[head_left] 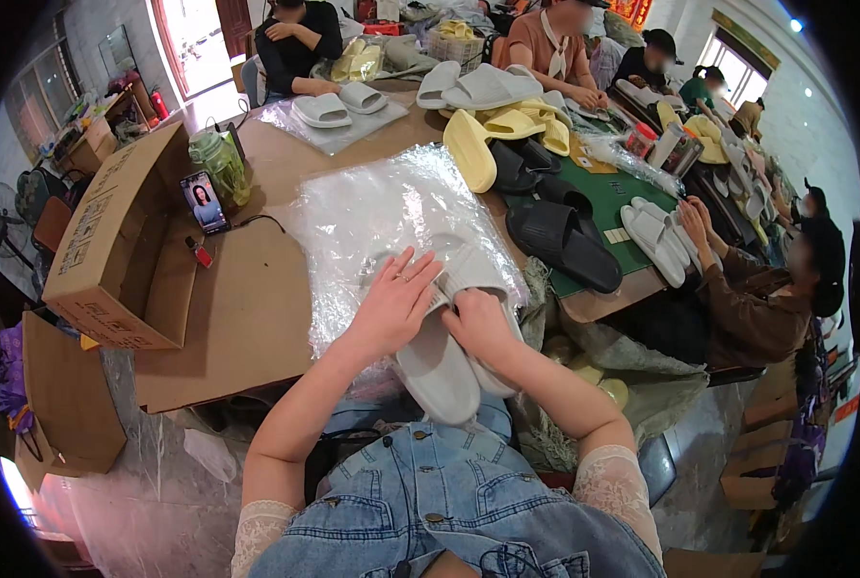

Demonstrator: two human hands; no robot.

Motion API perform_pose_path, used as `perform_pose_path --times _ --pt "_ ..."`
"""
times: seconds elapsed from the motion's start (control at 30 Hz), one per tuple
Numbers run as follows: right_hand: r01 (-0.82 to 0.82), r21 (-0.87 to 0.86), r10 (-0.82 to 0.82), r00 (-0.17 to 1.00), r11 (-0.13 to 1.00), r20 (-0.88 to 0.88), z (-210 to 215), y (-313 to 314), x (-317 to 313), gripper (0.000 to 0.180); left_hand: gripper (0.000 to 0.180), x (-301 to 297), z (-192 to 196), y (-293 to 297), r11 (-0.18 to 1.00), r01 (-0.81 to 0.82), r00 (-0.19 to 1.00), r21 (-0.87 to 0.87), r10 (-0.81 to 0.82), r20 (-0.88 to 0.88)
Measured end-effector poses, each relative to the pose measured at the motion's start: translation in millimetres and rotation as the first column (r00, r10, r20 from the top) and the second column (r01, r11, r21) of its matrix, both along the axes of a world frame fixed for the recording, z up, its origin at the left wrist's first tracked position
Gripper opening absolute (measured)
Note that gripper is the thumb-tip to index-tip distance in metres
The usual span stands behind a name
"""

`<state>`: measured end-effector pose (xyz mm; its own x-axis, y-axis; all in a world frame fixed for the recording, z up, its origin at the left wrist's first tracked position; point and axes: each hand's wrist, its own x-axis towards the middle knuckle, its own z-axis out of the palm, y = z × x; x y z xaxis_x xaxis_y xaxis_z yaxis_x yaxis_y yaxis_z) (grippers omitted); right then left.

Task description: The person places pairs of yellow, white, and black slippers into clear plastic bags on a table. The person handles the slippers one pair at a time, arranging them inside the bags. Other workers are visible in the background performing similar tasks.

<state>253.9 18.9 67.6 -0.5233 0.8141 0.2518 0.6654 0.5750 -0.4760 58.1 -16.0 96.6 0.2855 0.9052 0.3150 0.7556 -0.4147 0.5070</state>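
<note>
The work in hand looks partway through, as I judge it: the light gray slippers [438, 378] are together between the person's hands, set side by side over the near part of a stack of clear plastic bags [353, 207], and nothing in view shows them closed up in one—though glare on the film makes it hard to tell whether a layer lies over their far ends. What seems left is finishing this pair, and there are loose ones about too: black slippers [567, 243] and a yellow slipper [469, 151] on the right side of the table, unwrapped as far as can be seen, while another gray pair [322, 110] on the far side sits on top of a clear sheet [338, 138]. The slippers lie right beneath the hands, their heels pointing to the person and reaching past the near table edge over the lap, the straps farther off. The left hand [397, 301] lies with fingers nearly straight and close together over the left of the pair, pressing or steadying it rather than gripping. The right hand [478, 323] is narrow, fingers curled at the strap opening of the right slipper—how firmly it holds, I cannot tell, since the fingertips are hidden.
</note>
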Motion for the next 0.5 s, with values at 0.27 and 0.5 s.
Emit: perform_pose_path --times 0.27,0.5 --pt "-0.039 0.036 0.039 0.999 0.999 0.016 -5.3 -1.2 -12.2 0.032 0.045 -18.0 -5.1 -0.5 0.997 -0.059 0.996 -0.056 0.062 0.067" --pt "-0.146 0.041 0.14 0.983 0.988 0.114 3.1 -16.9 -6.8 0.034 0.045 -16.4 -24.5 14.9 0.991 -0.112 0.991 -0.079 0.117 0.062"
